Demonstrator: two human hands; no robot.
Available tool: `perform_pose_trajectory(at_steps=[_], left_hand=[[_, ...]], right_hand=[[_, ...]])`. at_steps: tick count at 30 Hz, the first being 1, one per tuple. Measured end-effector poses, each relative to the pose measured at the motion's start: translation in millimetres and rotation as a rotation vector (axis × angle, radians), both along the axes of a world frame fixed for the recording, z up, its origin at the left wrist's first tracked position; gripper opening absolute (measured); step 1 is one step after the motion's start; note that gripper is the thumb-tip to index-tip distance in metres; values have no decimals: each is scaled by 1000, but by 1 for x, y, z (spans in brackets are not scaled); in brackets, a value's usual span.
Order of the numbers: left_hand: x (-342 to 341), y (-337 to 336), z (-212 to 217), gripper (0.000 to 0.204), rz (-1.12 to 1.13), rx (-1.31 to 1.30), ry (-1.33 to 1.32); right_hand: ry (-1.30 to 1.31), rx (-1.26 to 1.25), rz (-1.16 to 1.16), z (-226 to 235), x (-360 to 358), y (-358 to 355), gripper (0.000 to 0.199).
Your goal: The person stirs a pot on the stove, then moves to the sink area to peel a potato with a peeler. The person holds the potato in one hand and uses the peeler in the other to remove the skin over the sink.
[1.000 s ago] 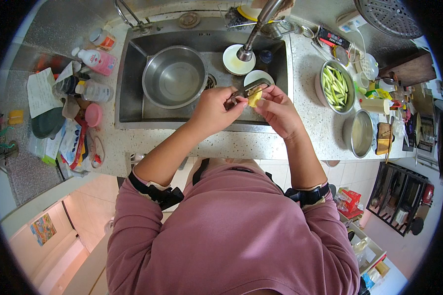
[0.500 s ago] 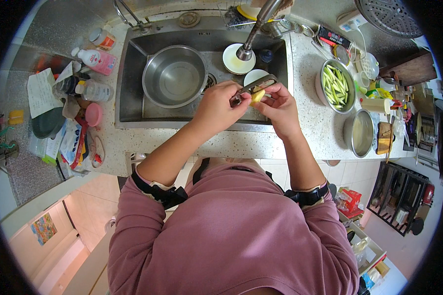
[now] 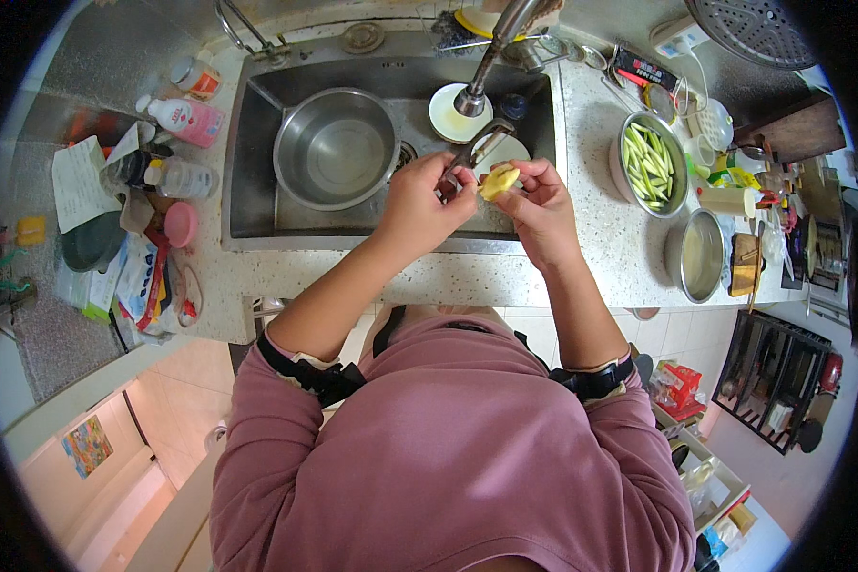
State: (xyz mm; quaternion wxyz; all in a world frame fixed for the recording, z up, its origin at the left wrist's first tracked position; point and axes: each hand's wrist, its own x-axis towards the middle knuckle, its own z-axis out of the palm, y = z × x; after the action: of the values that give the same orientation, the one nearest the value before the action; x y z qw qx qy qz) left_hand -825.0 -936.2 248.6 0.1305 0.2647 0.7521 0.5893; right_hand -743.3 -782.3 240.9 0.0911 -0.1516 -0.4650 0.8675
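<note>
Over the front edge of the steel sink point(image 3: 257, 205), my left hand point(image 3: 419, 198) grips a metal peeler point(image 3: 480, 145) whose head points up and to the right. My right hand point(image 3: 541, 200) holds a small yellow piece of peeled vegetable point(image 3: 499, 181) between its fingertips, just beside the peeler's blade. Both hands nearly touch each other. Below the peeler, a white plate point(image 3: 507, 150) lies in the sink, partly hidden by my hands.
A large steel bowl point(image 3: 337, 148) sits in the sink's left half, under the tap point(image 3: 491, 52) lies a second white dish point(image 3: 456, 116). A bowl of green vegetable strips point(image 3: 650, 160) and a steel pot point(image 3: 698, 255) stand on the right counter. Bottles and packets crowd the left counter.
The peeler has swung upward and away from the yellow piece, and both hands have shifted slightly toward the sink.
</note>
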Motion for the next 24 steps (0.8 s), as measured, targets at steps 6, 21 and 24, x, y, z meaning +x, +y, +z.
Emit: perform_pose_trajectory(at_steps=[6,21,24], left_hand=[[-1,-6,6,15,-22,-80,138],[-3,-5,12,17,-161,-127,14],[-4,-5,11,15,-180,-98,-195]], right_hand=[[43,103,-24,3,0,-2,36],[-110,-180,237,1,1,19,30],[-115,-277,239,-3,1,18,32]])
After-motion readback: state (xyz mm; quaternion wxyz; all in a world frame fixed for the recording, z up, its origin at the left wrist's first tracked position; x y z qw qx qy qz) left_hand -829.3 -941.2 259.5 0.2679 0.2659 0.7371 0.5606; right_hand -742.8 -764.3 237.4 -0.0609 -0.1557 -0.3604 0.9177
